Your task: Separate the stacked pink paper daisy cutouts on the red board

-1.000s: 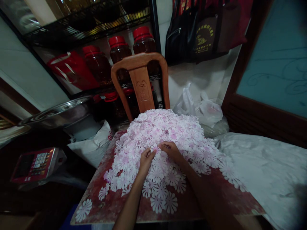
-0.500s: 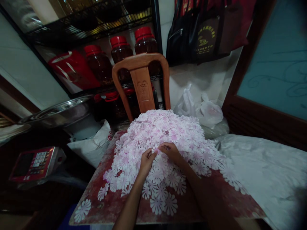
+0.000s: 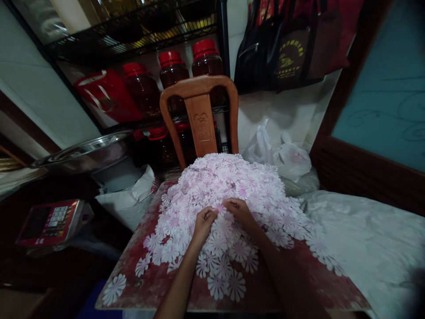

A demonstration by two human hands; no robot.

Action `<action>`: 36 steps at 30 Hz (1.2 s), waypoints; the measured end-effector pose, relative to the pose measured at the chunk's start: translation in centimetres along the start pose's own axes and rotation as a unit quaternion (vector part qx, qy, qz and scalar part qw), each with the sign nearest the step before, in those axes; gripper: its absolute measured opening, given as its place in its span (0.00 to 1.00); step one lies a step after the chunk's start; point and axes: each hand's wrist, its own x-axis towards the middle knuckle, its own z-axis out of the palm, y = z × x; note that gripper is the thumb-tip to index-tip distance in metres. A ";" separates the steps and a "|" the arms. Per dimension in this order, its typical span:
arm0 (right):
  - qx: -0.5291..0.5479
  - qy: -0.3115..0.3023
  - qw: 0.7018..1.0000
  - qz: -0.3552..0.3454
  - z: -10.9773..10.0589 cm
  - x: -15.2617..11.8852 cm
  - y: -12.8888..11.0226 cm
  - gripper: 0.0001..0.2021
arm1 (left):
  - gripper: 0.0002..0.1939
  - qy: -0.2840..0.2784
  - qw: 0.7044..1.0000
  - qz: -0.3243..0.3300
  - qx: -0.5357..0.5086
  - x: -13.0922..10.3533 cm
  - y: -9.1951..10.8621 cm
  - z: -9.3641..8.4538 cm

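A big heap of white paper-like flowers [image 3: 229, 175] with pale pink centres covers much of a worn red tabletop [image 3: 265, 283]. Over the front slope of the heap, my left hand [image 3: 205, 223] pinches the edge of a single pink-centred flower [image 3: 219, 208] between thumb and forefinger. Across from it, my right hand [image 3: 241, 212] has its fingers closed at the same flower's other side. My fingers partly cover the petals, so the exact grip is hard to see. A loose flower [image 3: 114, 289] lies at the table's front left corner.
Behind the heap stands a wooden chair [image 3: 203, 126], with a rack of red-lidded jars [image 3: 207, 60] beyond it. A red scale [image 3: 49, 223] and a metal basin [image 3: 89, 150] are at left. A large white sack [image 3: 368, 239] lies right, near plastic bags [image 3: 292, 157].
The view has shifted slightly, so the background sits a little further right and down. My hands stay at nearly the same spot, with the fingers a bit further apart around the flower.
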 end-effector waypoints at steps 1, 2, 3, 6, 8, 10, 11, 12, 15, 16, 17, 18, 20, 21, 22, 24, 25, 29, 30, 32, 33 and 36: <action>-0.001 0.000 1.000 0.001 0.0 0.0 0.0 0.17 | 0.20 0.003 1.000 -0.002 -0.004 0.0 -0.1 -0.1; -0.003 -0.002 1.000 0.000 0.0 0.0 -0.1 0.17 | 0.21 0.005 1.000 -0.004 -0.008 0.0 -0.1 -0.1; -0.006 -0.005 1.000 -0.001 0.1 0.0 -0.1 0.17 | 0.21 0.007 1.000 -0.007 -0.012 0.0 -0.2 -0.2; -0.014 -0.016 1.000 -0.009 0.1 -0.1 -0.2 0.16 | 0.21 0.006 1.000 -0.012 -0.021 0.0 -0.2 -0.4; -0.022 -0.021 0.999 -0.014 0.1 -0.1 -0.2 0.16 | 0.20 0.007 1.000 -0.013 -0.027 0.0 -0.2 -0.5; -0.029 -0.025 0.999 -0.020 0.1 -0.1 -0.1 0.16 | 0.20 0.008 0.999 -0.014 -0.033 0.0 -0.3 -0.6; -0.032 -0.026 0.999 -0.023 0.1 -0.1 -0.1 0.17 | 0.21 0.009 0.999 -0.015 -0.035 0.0 -0.3 -0.5; -0.034 -0.026 0.999 -0.024 0.1 -0.1 -0.1 0.17 | 0.21 0.009 0.999 -0.015 -0.037 0.0 -0.4 -0.5; -0.037 -0.025 0.999 -0.027 0.1 -0.1 -0.1 0.18 | 0.21 0.009 0.999 -0.020 -0.042 0.1 -0.4 -0.5; -0.038 -0.025 0.999 -0.027 0.1 -0.1 -0.1 0.17 | 0.21 0.008 0.999 -0.021 -0.044 0.1 -0.4 -0.4; -0.039 -0.024 0.999 -0.027 0.1 -0.1 -0.1 0.17 | 0.21 0.008 0.999 -0.022 -0.046 0.1 -0.4 -0.4; -0.039 -0.024 0.999 -0.026 0.0 -0.1 -0.1 0.17 | 0.21 0.007 0.999 -0.023 -0.048 0.1 -0.3 -0.4; -0.040 -0.022 0.999 -0.026 0.0 -0.1 -0.1 0.17 | 0.21 0.005 0.998 -0.024 -0.050 0.1 -0.2 -0.4; -0.039 -0.023 0.999 -0.025 0.0 -0.1 -0.1 0.17 | 0.21 0.004 0.998 -0.024 -0.050 0.1 -0.2 -0.4; -0.038 -0.023 0.999 -0.025 0.0 -0.1 -0.1 0.17 | 0.21 0.004 0.998 -0.023 -0.050 0.1 -0.1 -0.4; -0.035 -0.026 0.999 -0.026 0.0 -0.1 -0.2 0.16 | 0.20 0.005 0.999 -0.021 -0.049 0.0 0.0 -0.4; -0.034 -0.027 0.999 -0.026 0.0 -0.2 -0.2 0.16 | 0.20 0.006 0.999 -0.020 -0.048 0.0 0.0 -0.4; -0.033 -0.031 0.999 -0.029 0.0 -0.2 -0.5 0.16 | 0.19 0.009 0.999 -0.015 -0.043 -0.1 0.1 -0.4; -0.034 -0.031 0.999 -0.029 0.0 -0.2 -0.5 0.16 | 0.19 0.009 0.999 -0.015 -0.042 -0.1 0.2 -0.3; -0.035 -0.030 0.998 -0.029 0.0 -0.2 -0.5 0.16 | 0.19 0.008 0.999 -0.014 -0.041 -0.2 0.2 -0.3; -0.036 -0.029 0.998 -0.029 0.0 -0.2 -0.6 0.16 | 0.19 0.008 0.999 -0.014 -0.041 -0.2 0.3 -0.3; -0.037 -0.026 0.999 -0.029 0.0 -0.3 -0.6 0.16 | 0.19 0.005 0.999 -0.014 -0.041 -0.2 0.2 -0.3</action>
